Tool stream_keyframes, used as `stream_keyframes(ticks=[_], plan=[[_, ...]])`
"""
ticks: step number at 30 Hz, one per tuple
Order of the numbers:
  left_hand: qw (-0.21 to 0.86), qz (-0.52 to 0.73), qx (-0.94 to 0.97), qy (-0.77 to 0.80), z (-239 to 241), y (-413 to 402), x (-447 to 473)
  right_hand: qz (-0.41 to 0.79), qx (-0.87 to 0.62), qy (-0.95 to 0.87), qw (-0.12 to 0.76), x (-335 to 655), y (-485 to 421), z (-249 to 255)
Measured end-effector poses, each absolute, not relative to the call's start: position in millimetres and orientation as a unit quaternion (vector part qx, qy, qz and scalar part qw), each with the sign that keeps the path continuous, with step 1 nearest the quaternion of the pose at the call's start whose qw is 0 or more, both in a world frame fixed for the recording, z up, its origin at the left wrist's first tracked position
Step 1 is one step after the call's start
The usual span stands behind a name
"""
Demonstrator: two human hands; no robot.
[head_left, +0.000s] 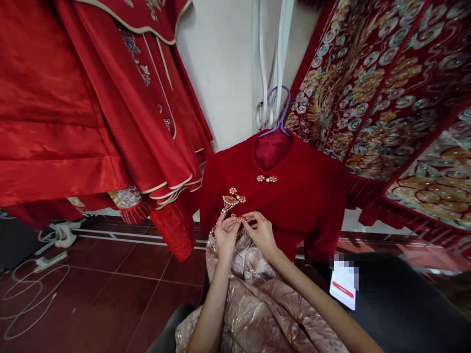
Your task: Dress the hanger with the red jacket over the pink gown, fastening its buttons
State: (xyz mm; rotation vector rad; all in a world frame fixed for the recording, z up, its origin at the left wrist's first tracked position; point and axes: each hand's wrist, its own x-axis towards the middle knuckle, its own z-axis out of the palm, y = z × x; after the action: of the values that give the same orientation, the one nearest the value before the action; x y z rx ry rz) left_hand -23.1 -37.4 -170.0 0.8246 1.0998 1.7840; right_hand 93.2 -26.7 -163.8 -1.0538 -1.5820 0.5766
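Note:
A dark red velvet jacket [294, 196] hangs in front of me on a purple hanger [281, 122]. A beaded clasp [267, 179] sits below its neckline, and a fan-shaped gold ornament [230, 201] is fixed lower on the chest. My left hand [226, 233] and my right hand [260, 233] meet just under that ornament, fingertips pinched close together at a small beaded fastener [237, 217] on the jacket's edge. The fingers cover most of it. Beneath my wrists a shiny pinkish-gold patterned fabric [253, 299] lies over my lap.
Red garments [147, 108] with cream piping hang at the left, and heavily embroidered ones [368, 108] at the right. A lit phone [343, 289] rests on a black seat [401, 304]. White cables [33, 294] and a power strip [51, 261] lie on the tiled floor [110, 304].

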Motion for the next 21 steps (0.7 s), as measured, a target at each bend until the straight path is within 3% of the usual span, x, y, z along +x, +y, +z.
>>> stream_keyframes(ticks=[21], plan=[[0.416, 0.700, 0.361, 0.455, -166.6, -37.8, -26.0, 0.232, -0.445, -0.680, 0.534, 94.8, -27.4, -164.4]])
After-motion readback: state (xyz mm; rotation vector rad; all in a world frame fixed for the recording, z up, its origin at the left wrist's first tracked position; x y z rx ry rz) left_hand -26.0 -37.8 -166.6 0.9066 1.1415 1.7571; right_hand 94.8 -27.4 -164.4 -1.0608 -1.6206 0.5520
